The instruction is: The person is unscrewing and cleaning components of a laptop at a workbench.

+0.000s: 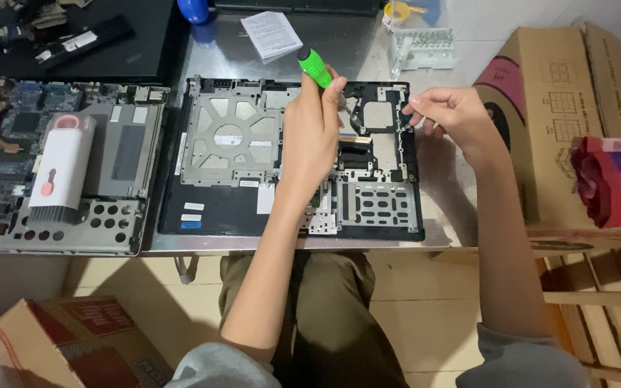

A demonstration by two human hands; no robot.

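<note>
Two hands: left hand [312, 129] fingers grip green plastic screwdriver [315, 68]; right hand [453, 111] fingers pinch laptop chassis [292, 154] edge (perforated metal).

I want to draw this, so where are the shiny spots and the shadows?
Head view: soft glare on the metal table near the booklet; the right hand casts a shadow below it; the left hand and green screwdriver look sharp; the floor is dimmer.
</note>
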